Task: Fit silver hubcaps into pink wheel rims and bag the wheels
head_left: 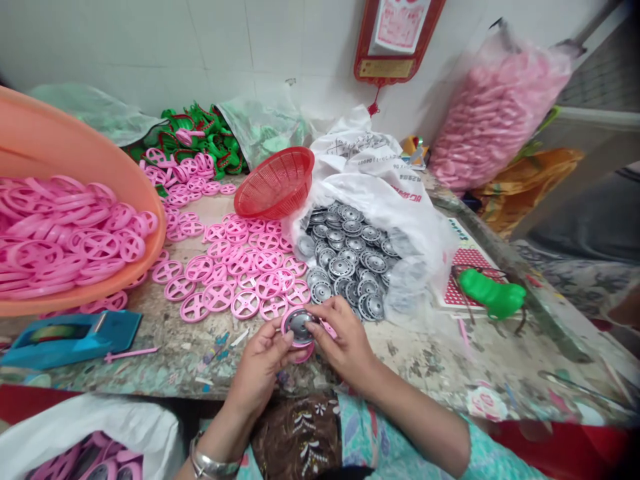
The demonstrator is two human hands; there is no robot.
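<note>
Both hands meet at the near edge of the worn table (450, 373). My left hand (260, 363) and my right hand (345, 340) pinch one pink plastic wheel (299, 327) between them, a silver hubcap disc seated in its middle. Another pink piece shows just below it, partly hidden by my fingers. Loose pink wheels (235, 273) lie spread on the table just beyond my hands. A white plastic bag (380, 180) to the right of them lies open, full of silver hubcaps (345, 260).
A large orange basin (60, 147) of pink wheels stands at left, a teal tape dispenser (70, 337) before it. A red basket (275, 183) lies tipped behind the wheels, green parts (200, 137) beyond. A green toy (493, 293) lies right; bagged pink parts (493, 113) lean on the wall.
</note>
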